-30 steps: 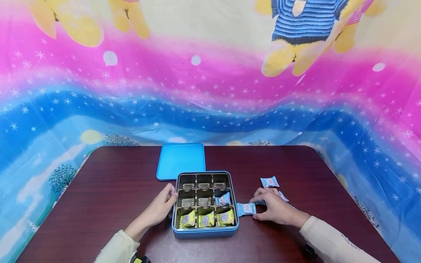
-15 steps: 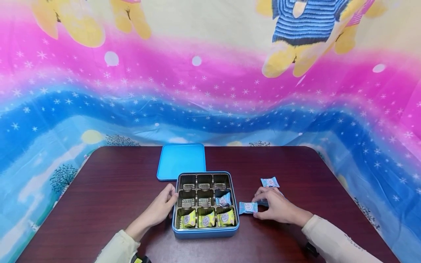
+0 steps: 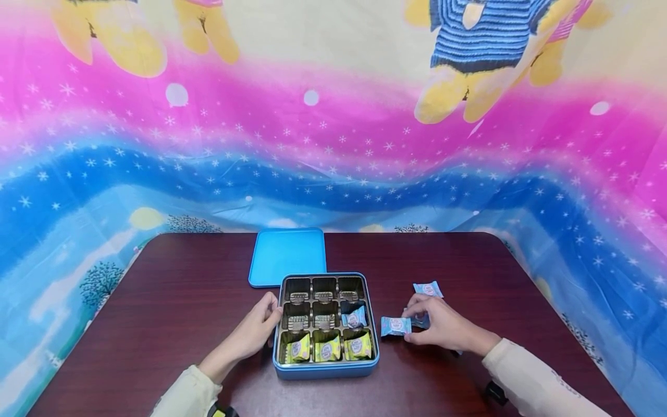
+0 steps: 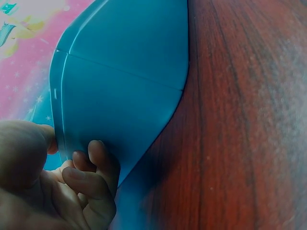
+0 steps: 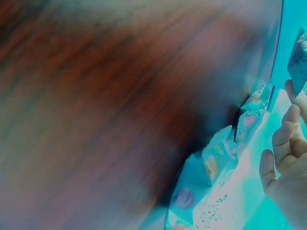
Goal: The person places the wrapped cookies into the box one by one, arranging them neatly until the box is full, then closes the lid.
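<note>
A square blue tin [image 3: 326,370] with a divided dark tray inside stands in the middle of the table. Three yellow-wrapped candies [image 3: 327,349] fill its front row, and a blue-wrapped candy [image 3: 354,317] lies in the right compartment of the middle row. My left hand [image 3: 255,324] holds the tin at its left side, thumb at the rim and fingers bent against the outer wall [image 4: 120,96]. Right of the tin, my right hand [image 3: 443,327] pinches another blue-wrapped candy [image 3: 396,326] by its right end. A darker blue candy [image 3: 420,320] shows partly behind those fingers.
A flat light-blue lid [image 3: 288,255] lies behind the tin, reaching its back left corner. Another blue-wrapped candy [image 3: 428,289] rests beyond my right hand. In the right wrist view, wrapped candies [image 5: 204,175] lie on the table [image 5: 110,124]. A printed curtain [image 3: 333,145] hangs behind.
My right hand has drawn the pinched candy slightly away from the tin, to the right and back, widening the gap between them. The left hand and the tin stay where they were.
</note>
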The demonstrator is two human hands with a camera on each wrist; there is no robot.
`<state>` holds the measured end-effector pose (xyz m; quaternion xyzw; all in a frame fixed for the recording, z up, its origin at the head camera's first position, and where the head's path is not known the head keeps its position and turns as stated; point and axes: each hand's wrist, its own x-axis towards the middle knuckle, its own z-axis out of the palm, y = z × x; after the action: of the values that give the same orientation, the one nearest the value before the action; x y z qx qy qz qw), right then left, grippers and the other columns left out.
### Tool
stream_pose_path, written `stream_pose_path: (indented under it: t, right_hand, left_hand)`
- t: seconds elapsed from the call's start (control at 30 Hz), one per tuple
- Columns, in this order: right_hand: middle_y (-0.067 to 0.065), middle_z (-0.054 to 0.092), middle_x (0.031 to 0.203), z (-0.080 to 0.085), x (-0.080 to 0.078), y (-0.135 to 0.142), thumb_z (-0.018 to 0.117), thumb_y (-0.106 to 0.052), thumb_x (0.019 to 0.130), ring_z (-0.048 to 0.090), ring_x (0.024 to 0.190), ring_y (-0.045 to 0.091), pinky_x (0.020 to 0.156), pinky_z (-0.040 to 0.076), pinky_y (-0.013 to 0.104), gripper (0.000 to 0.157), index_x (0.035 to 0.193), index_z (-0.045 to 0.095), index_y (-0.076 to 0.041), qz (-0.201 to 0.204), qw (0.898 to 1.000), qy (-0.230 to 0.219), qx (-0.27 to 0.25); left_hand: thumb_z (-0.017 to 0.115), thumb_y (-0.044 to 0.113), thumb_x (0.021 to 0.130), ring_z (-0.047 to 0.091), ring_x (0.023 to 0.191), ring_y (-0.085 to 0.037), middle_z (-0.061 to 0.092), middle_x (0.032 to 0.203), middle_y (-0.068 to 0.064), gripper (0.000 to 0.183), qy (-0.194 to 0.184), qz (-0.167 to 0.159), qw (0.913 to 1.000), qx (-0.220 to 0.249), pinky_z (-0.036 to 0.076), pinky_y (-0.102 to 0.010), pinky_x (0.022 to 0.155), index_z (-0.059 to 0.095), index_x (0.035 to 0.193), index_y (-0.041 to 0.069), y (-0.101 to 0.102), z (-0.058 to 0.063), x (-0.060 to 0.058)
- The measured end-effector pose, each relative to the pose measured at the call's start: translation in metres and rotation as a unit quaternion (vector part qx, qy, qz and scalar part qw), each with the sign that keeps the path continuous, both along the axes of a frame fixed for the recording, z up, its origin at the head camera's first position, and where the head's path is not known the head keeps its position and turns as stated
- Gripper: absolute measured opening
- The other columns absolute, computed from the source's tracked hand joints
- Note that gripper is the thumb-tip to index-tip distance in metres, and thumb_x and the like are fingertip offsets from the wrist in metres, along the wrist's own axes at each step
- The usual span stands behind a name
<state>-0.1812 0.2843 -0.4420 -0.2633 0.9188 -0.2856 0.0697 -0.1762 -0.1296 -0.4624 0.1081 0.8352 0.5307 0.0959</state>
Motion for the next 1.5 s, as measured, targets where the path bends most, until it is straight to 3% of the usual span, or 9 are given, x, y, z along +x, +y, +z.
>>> stream_pose_path:
  t: [0.37,0.63,0.87,1.27,1.5]
  right_hand:
    - [-0.004,0.061,0.107,0.007,-0.003,0.0,0.083,-0.033,0.082,0.054,0.087,0.011,0.069,0.05,0.025,0.027,0.104,0.077,-0.018,-0.021,1.0,0.01,-0.014]
    - [-0.006,0.062,0.109,0.014,-0.004,0.001,0.082,-0.035,0.083,0.057,0.112,0.026,0.076,0.053,0.026,0.021,0.101,0.076,-0.025,-0.029,0.999,0.016,-0.024]
    - [-0.003,0.059,0.111,0.018,-0.005,0.0,0.08,-0.034,0.086,0.053,0.098,0.018,0.074,0.056,0.029,0.023,0.105,0.076,-0.022,-0.028,0.999,-0.001,-0.035]
    - [-0.004,0.058,0.11,0.023,-0.006,-0.006,0.08,-0.036,0.086,0.055,0.098,0.026,0.074,0.055,0.031,0.025,0.107,0.075,-0.023,-0.026,0.999,0.005,-0.044]
    - [-0.004,0.058,0.111,0.028,-0.005,-0.013,0.081,-0.034,0.086,0.058,0.098,0.023,0.078,0.057,0.035,0.024,0.106,0.074,-0.023,-0.037,0.998,0.01,-0.045]
  left_hand:
    - [0.045,0.01,0.106,0.049,0.046,-0.014,0.05,0.057,-0.004,0.015,0.001,-0.001,1.0,0.0,0.042,-0.025,0.044,0.039,0.094,0.005,-0.001,0.001,0.0]
    - [0.045,0.011,0.107,0.05,0.046,-0.014,0.05,0.057,-0.002,0.015,0.005,0.001,1.0,-0.004,0.042,-0.025,0.044,0.039,0.094,0.006,0.0,0.0,0.0]
    - [0.045,0.01,0.106,0.049,0.046,-0.014,0.05,0.057,-0.001,0.014,0.0,0.01,0.9999,-0.008,0.043,-0.025,0.044,0.039,0.094,0.007,0.002,0.001,0.0]
    - [0.044,0.01,0.107,0.049,0.047,-0.014,0.051,0.059,-0.001,0.014,0.002,0.003,1.0,-0.003,0.045,-0.026,0.045,0.038,0.094,0.006,0.001,0.001,0.0]
    - [0.045,0.011,0.107,0.05,0.047,-0.014,0.051,0.059,-0.001,0.015,0.005,0.002,1.0,0.001,0.045,-0.026,0.045,0.038,0.094,0.006,0.001,-0.001,-0.001]
